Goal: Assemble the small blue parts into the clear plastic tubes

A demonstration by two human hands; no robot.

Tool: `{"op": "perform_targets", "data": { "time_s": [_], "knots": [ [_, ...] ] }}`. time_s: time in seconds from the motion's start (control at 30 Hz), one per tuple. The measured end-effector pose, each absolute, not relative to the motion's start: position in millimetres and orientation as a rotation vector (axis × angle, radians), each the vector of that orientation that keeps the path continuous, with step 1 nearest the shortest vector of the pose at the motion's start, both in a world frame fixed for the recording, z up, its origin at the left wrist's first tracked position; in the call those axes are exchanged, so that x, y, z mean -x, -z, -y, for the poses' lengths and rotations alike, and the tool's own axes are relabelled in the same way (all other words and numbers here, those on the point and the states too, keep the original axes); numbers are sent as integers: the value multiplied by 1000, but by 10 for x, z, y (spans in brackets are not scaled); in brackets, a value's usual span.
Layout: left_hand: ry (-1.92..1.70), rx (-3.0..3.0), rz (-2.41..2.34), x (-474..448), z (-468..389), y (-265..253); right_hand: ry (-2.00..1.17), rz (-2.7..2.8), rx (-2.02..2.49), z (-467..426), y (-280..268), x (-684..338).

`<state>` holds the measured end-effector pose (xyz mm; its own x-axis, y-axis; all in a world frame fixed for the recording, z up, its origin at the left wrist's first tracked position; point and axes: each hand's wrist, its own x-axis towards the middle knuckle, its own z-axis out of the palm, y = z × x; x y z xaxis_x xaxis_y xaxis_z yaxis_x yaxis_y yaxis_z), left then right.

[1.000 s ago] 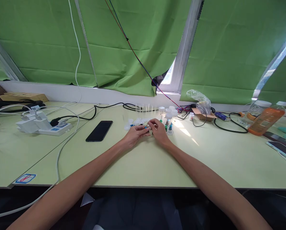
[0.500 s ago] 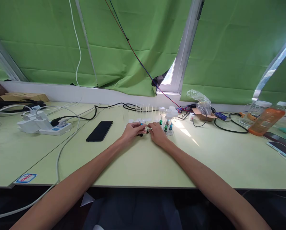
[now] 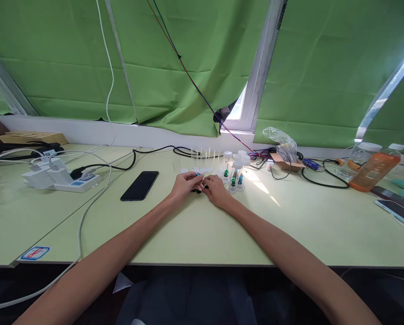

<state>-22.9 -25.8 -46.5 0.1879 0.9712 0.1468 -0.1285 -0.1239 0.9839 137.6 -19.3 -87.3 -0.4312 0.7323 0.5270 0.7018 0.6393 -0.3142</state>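
Note:
My left hand (image 3: pixel 184 185) is closed in a pinch, with a small blue piece (image 3: pixel 198 174) showing at its fingertips. Close against it, my right hand (image 3: pixel 218 190) has its fingers bent together over something too small to make out. Small black parts (image 3: pixel 195 191) show just under the left fingers, near the table. Several clear tubes with white caps (image 3: pixel 237 174) stand beside my right hand, with green and blue things inside. Thin upright clear pieces (image 3: pixel 205 155) stand behind both hands, their lower ends partly hidden by the fingers.
A black phone (image 3: pixel 140 185) lies left of my hands on the pale table (image 3: pixel 202 239). Farther left is a white power strip (image 3: pixel 75 183) with plugs and cables. To the right are a small cardboard box (image 3: pixel 285 163), an orange bottle (image 3: pixel 374 170) and another phone (image 3: pixel 398 214).
My right hand has shifted a little left, closer to my left hand. The pale small parts seen between the fingers before are now mostly covered.

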Motion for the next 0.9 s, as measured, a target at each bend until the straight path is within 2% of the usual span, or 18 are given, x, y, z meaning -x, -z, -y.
{"op": "perform_targets", "data": {
  "time_s": [0.9],
  "knots": [
    [-1148,-1368,-912,194,291,502,57,2308,1170,152,823,-1318]
  ]
}}
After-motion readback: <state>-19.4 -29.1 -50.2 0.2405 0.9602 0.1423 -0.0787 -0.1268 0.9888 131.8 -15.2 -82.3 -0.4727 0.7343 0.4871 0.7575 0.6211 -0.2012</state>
